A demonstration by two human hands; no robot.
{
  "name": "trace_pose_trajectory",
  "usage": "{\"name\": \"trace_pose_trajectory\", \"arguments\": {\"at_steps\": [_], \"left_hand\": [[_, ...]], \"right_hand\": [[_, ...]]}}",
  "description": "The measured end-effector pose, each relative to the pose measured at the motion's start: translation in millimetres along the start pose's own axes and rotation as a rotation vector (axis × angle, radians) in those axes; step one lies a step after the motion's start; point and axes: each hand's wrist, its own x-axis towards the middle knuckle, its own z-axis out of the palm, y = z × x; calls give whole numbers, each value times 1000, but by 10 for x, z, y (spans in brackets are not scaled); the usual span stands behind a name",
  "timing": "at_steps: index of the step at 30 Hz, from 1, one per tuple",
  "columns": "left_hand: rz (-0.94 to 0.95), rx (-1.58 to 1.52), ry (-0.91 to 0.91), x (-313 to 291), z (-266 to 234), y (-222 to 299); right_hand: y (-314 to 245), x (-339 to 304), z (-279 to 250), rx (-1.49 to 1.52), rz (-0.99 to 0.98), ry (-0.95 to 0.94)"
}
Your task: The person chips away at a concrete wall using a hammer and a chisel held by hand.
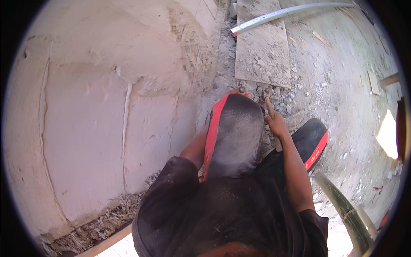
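Note:
My right hand (278, 125) is closed around the wooden handle of a hammer (269, 107), whose head is at the far end, just beyond my knee. Mostly hidden behind that knee, my left hand (234, 91) shows only some fingers. They are wrapped round a metal chisel (242, 90), of which I see just the round top end. The hammer head is to the right of the chisel, apart from it. Where the chisel's tip rests is hidden.
A pale plastered wall (85, 128) with vertical grooves rises on my left. Broken rubble (289, 100) covers the floor ahead. Beyond lie a dusty flat board (261, 55) and a long metal straightedge (274, 16). A green bamboo pole (342, 203) stands at my lower right.

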Motion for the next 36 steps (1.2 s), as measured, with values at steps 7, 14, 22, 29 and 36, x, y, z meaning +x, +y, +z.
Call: {"name": "trace_pose_trajectory", "arguments": {"at_steps": [7,14,22,29,36], "left_hand": [[59,435,-81,74,-401,315],[686,727,394,-14,-963,1571],[864,736,480,-27,-1094,2367],[750,698,626,85,-1102,2320],[724,770,521,-161,-1072,2249]], "right_hand": [[14,129,-170,375,225,-217],[-628,-310,-806,482,-43,28],[-1671,-1163,-1807,821,-470,416],[-1597,-1418,-1857,1079,-642,361],[-1484,-1492,-1690,965,-614,326]]}}
